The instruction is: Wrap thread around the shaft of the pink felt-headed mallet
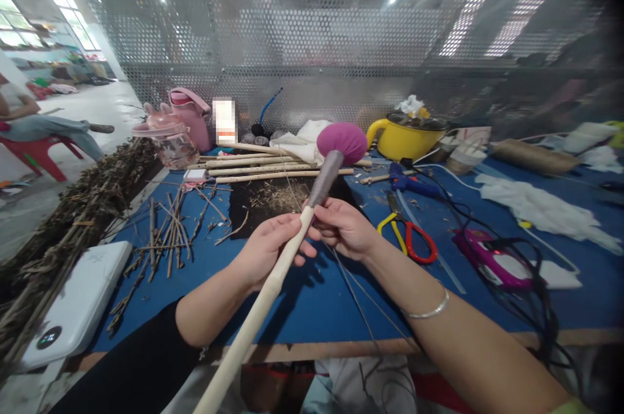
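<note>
Power bank: white power bank (80, 300), lower left — its dark display is lit, the figures too small to read; the marking on its casing is illegible.
Blocked item: white object (225, 121), left of upper centre, pixelated, so any writing is lost.
Purple device (492, 258): right side; a red light shows, partly behind dark cables (541, 271).
Pale stick (287, 258): rises diagonally from the bottom edge, where it is cut off, to the centre; grey wrapping (325, 180) and a purple head (341, 143) top it.
Left hand (268, 245): centre, closed around the stick.
Right hand (344, 225): fingers bent at the wrapping's lower end — whether clamped on it or on the thin strands (349, 285), I cannot tell.
Edges: perforated screen (331, 37) behind; brown table edge (312, 350) below.
Room: bare blue under the hands; twigs (173, 232) left, scissors (409, 242) right.
</note>
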The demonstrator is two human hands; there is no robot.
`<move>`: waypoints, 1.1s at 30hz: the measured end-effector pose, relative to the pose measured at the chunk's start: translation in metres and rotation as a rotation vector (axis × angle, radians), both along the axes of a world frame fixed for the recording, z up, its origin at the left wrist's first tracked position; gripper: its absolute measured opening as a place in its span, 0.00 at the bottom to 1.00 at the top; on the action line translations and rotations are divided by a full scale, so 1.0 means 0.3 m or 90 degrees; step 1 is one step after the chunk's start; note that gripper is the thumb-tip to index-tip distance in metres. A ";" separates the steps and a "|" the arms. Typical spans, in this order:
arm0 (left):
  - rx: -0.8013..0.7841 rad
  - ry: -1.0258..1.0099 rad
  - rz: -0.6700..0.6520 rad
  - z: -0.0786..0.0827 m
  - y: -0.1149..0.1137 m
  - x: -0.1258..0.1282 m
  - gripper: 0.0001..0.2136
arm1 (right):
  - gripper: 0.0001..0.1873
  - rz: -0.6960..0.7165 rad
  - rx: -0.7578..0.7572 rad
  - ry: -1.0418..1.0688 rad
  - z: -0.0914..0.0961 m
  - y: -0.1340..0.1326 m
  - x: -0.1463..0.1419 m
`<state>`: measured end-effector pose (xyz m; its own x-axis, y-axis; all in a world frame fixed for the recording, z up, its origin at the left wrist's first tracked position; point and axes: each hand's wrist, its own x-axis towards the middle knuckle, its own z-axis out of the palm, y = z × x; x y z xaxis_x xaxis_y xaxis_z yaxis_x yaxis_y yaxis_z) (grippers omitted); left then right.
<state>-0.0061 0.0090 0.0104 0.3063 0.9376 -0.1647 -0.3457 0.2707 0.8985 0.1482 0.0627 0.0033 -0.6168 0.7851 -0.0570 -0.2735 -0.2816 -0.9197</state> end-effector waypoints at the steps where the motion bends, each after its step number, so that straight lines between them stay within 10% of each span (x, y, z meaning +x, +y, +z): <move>1: -0.025 0.014 -0.026 -0.003 0.003 -0.001 0.11 | 0.13 -0.012 0.002 -0.014 -0.002 0.000 -0.001; 11: 0.211 0.396 0.188 -0.062 -0.022 0.021 0.17 | 0.14 -0.093 0.035 -0.139 -0.046 -0.008 -0.050; 33: 0.143 0.161 0.177 -0.020 -0.017 0.014 0.15 | 0.12 -0.142 0.113 -0.117 -0.021 -0.006 -0.019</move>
